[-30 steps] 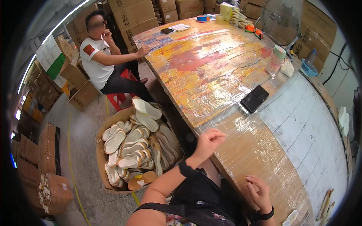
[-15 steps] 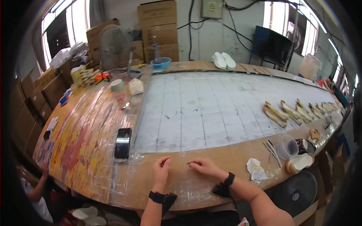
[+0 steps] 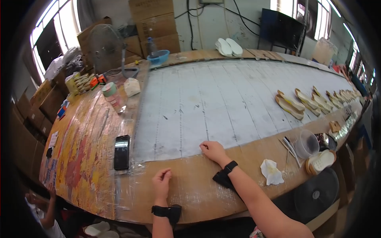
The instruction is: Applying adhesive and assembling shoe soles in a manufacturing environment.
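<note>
My left hand (image 3: 162, 181) is over the brown board along the table's near edge, its fingers curled in. Whatever is inside them, if anything, is hidden. Farther forward and to the right, my right hand (image 3: 214, 152) is closed at the near border of the white marked sheet (image 3: 190, 111). Its fingertips are pressed together, and anything between them is too small to make out. Each wrist wears a black strap with a dark pad. A black phone (image 3: 122, 152) lies left of my hands. To the right of my right forearm is a crumpled white cloth or tissue (image 3: 271, 172).
Pale sandals (image 3: 290, 105) line the sheet's right side. Pens (image 3: 291, 147), a clear tub (image 3: 306, 143) and a white shoe (image 3: 320, 162) are at the near right. A bottle (image 3: 113, 97) and a fan (image 3: 106, 49) stand left. Another person's arm (image 3: 49, 208) shows at lower left.
My right hand has moved forward to the sheet's edge, farther from my left hand. The left has shifted slightly left and nearer to me. The whole view has tilted down a little.
</note>
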A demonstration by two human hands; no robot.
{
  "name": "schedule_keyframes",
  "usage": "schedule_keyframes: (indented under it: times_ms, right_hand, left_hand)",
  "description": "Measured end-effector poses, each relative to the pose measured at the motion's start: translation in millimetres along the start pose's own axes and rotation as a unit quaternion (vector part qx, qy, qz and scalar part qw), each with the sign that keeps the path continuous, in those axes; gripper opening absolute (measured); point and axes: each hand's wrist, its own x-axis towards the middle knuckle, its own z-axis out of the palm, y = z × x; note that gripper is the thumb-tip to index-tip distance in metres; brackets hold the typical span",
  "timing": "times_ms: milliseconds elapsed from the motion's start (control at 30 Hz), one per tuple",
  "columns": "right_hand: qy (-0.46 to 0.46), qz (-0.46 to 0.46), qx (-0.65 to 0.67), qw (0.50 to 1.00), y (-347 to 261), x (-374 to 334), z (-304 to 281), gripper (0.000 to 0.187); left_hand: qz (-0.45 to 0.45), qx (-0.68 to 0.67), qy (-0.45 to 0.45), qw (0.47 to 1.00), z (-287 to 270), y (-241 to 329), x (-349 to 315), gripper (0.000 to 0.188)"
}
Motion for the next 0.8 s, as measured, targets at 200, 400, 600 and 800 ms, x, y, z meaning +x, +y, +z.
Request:
schedule_keyframes:
  times_ms: [200, 400, 600, 800]
  right_hand:
    - [0.014, 0.011, 0.011, 1.0, 4.7, 3.6, -3.8, 0.02]
    - [0.006, 0.023, 0.013, 1.0, 3.5, -1.0, -10.5, 0.02]
    - [-0.022, 0.022, 0.01, 0.999, 0.3, -2.2, -14.8, 0.026]
    - [-0.049, -0.002, -0.013, 0.999, -2.8, -3.1, -18.3, 0.034]
  left_hand:
    - [-0.019, -0.038, 0.01, 0.999, 4.7, 3.6, 2.8, 0.015]
    - [-0.015, -0.049, 0.006, 0.999, 9.0, 8.2, -0.6, 0.014]
    - [-0.008, -0.064, 0.004, 0.998, 9.0, 9.8, -2.5, 0.015]
    - [-0.006, -0.072, 0.002, 0.997, 6.9, 5.9, -1.2, 0.014]
